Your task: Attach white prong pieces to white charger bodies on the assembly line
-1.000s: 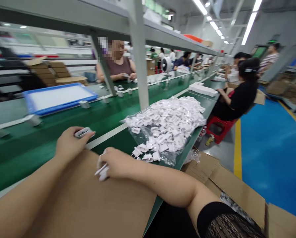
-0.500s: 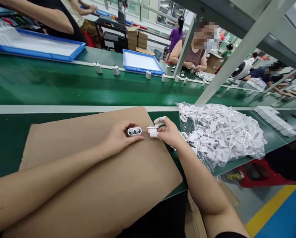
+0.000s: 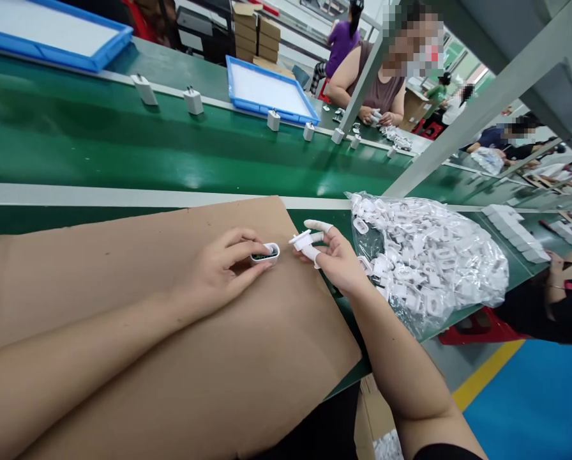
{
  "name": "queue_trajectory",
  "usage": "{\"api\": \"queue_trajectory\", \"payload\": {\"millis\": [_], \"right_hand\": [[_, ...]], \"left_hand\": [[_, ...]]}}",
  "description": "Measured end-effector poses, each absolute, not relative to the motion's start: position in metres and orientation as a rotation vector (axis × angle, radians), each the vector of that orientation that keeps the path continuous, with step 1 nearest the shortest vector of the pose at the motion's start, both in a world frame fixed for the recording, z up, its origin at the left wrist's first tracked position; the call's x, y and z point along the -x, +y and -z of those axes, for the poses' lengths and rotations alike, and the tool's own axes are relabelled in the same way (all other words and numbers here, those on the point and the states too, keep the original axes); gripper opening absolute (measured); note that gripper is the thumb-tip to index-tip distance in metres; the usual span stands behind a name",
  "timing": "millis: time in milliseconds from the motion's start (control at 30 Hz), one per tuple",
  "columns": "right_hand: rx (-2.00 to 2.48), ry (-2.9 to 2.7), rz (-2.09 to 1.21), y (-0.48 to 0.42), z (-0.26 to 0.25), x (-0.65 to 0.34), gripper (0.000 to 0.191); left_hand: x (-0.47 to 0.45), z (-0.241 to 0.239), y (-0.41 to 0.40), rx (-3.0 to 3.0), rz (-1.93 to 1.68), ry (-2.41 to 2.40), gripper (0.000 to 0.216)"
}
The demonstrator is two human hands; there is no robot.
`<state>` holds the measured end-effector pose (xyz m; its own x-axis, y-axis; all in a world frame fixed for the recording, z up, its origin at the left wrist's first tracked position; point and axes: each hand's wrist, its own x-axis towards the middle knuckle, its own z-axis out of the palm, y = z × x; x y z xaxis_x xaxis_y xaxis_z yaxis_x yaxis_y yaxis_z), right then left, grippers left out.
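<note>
left fingers (image 3: 240,245) pinching white casing (image 3: 265,254) | right fingers (image 3: 317,225) pinching white plug part (image 3: 301,241) | risk: loose pinch drops either onto cardboard sheet (image 3: 123,332) below fingers

Green conveyor belt (image 3: 75,140) running across, row of what look like white plug adapters (image 3: 193,101) on it, blue-rimmed tray (image 3: 261,108) past that, co-worker (image 3: 382,92) on far side, stacked cartons (image 3: 248,29) behind.

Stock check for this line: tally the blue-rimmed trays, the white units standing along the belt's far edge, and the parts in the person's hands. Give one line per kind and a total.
Blue-rimmed trays: 2
White plug units on the green conveyor belt: 7
Parts in hands: 2, the white casing in the left hand and the white plug part in the right hand
Total: 11
</note>
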<state>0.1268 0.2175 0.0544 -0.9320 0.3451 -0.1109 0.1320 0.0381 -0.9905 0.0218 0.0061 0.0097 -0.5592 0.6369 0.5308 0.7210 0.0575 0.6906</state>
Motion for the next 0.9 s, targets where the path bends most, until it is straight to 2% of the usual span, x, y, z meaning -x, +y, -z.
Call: {"api": "queue_trajectory", "payload": {"millis": [167, 300, 433, 533, 700, 833, 900], "right_hand": [[0.501, -2.134, -1.991, 0.216, -0.053, -0.126, 0.045], [0.441, -2.218, -1.939, 0.218, -0.049, -0.126, 0.046], [0.427, -2.217, -1.851, 0.223, -0.044, -0.123, 0.050], [0.483, -2.117, -1.815, 0.225, -0.041, -0.121, 0.049], [0.493, -2.084, -1.766, 0.227, -0.043, -0.118, 0.035], [0.387, -2.143, -1.731, 0.225, -0.049, -0.123, 0.032], [0.284, -2.173, -1.672, 0.221, -0.052, -0.126, 0.031]], "left_hand": [[-0.019, -0.005, 0.006, 1.550, 1.485, -2.022, 0.020], [-0.020, -0.012, 0.006, 1.703, 1.360, -2.007, 0.026], [-0.027, -0.029, 0.000, 1.558, 1.430, -1.888, 0.031], [-0.031, -0.033, -0.004, 1.486, 1.432, -1.982, 0.030], [-0.026, -0.015, 0.001, 1.662, 1.312, -2.172, 0.028], [-0.026, -0.012, 0.008, 1.473, 1.555, -2.291, 0.029], [-0.027, -0.014, 0.011, 1.293, 1.773, -2.397, 0.050]]}}
